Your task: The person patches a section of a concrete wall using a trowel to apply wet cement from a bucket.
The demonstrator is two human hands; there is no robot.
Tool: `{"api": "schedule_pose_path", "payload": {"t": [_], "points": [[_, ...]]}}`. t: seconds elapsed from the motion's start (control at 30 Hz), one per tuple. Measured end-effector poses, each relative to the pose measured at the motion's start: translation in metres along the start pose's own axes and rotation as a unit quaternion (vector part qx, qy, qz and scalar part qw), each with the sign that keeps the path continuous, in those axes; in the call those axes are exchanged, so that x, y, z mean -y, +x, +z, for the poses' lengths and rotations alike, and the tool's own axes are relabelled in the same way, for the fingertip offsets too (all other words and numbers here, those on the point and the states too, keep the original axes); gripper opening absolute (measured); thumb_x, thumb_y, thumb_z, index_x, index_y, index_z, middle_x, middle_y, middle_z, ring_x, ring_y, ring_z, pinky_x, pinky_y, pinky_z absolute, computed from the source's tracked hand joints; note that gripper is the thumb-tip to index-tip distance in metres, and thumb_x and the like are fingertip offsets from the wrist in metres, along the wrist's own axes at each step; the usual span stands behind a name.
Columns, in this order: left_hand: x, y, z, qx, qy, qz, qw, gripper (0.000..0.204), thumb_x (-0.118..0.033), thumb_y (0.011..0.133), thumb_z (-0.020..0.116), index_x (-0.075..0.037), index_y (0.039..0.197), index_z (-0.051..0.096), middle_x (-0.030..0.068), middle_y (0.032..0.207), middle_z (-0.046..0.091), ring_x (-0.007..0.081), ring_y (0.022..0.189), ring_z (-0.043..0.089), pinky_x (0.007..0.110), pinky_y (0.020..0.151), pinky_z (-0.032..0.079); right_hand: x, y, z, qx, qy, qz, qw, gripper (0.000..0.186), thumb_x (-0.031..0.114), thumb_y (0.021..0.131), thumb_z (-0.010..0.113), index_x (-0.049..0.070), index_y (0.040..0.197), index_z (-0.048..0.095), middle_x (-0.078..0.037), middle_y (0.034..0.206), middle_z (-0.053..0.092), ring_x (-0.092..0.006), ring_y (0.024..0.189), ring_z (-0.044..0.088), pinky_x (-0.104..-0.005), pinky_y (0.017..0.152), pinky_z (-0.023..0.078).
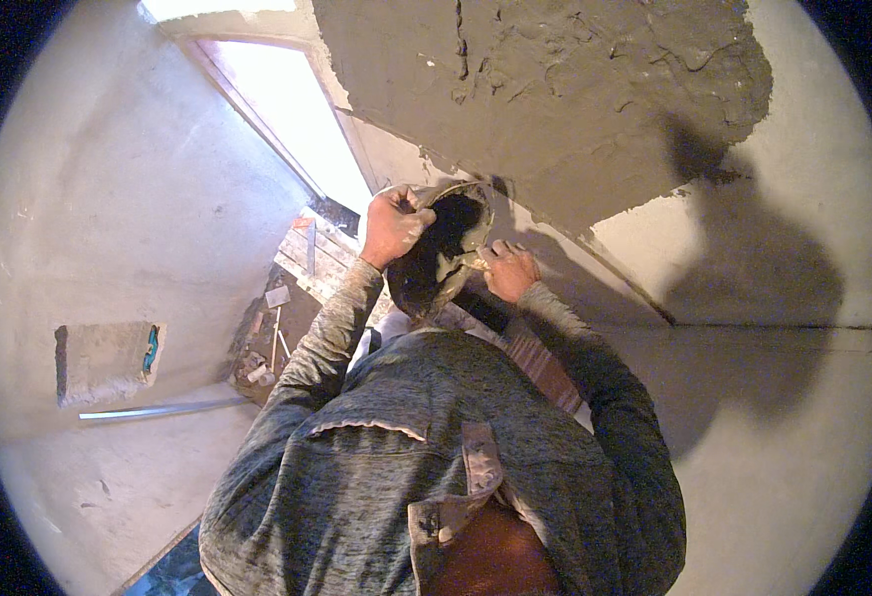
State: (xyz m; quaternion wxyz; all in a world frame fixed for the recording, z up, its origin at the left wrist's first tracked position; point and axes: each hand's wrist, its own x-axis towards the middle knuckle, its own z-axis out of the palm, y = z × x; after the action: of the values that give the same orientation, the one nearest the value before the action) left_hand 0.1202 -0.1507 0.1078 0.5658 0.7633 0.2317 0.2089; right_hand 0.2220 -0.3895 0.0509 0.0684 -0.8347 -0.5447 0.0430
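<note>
A dark-hollowed bucket (479,224), its rim smeared with pale plaster, is held up in front of my chest and tilted. My left hand (396,226) is closed on its upper left rim, thumb and fingers pinched together. At the lower right side of the bucket, my right hand (511,271) is also closed, with a short pale, yellowish piece showing at its fingertips. Whether that piece is a tool handle or part of the bucket, I cannot tell. The bucket's inside is too dark to show any contents.
Wet grey plaster (575,109) coats part of the wall ahead. A bright window opening (292,114) is at the upper left. Below stand wooden planks (318,256) and a rubble-strewn floor (262,358). The left wall has a recessed niche (108,364) and a metal strip (162,408).
</note>
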Motion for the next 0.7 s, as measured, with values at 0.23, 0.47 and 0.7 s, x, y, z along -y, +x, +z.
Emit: {"api": "schedule_pose_path", "payload": {"t": [0.23, 0.47, 0.7], "points": [[-0.004, -0.010, -0.015, 0.026, 0.005, -0.043, 0.999, 0.023, -0.006, 0.066, 0.072, -0.006, 0.063, 0.049, -0.0035, 0.059, 0.049, 0.0059, 0.057, 0.043, 0.024, 0.052, 0.037, 0.026, -0.012, 0.084, -0.007, 0.128, 0.116, 0.985, 0.051, 0.031, 0.073, 0.064, 0.017, 0.122, 0.058, -0.010, 0.114, 0.056, -0.0317, 0.104, 0.057, -0.0516, 0.088, 0.042], [0.018, -0.014, -0.020, -0.021, -0.046, -0.031, 0.998, 0.022, -0.001, 0.070, 0.068, -0.007, 0.066, 0.047, -0.0063, 0.063, 0.047, 0.0040, 0.058, 0.042, 0.022, 0.053, 0.035, 0.054, -0.013, 0.075, 0.036, 0.298, 0.169, 0.939, 0.057, 0.037, 0.072, 0.068, 0.015, 0.124, 0.057, -0.014, 0.116, 0.062, -0.0339, 0.103, 0.060, -0.0435, 0.087, 0.047], [0.041, -0.016, -0.020, -0.060, -0.094, -0.028, 0.993, 0.023, -0.001, 0.072, 0.068, -0.008, 0.063, 0.048, -0.0058, 0.062, 0.049, 0.0038, 0.056, 0.041, 0.022, 0.051, 0.035, 0.045, -0.034, 0.082, -0.013, 0.445, 0.142, 0.884, 0.054, 0.034, 0.074, 0.066, 0.010, 0.121, 0.057, -0.015, 0.100, 0.067, -0.0300, 0.092, 0.065, -0.0369, 0.080, 0.051]]}}
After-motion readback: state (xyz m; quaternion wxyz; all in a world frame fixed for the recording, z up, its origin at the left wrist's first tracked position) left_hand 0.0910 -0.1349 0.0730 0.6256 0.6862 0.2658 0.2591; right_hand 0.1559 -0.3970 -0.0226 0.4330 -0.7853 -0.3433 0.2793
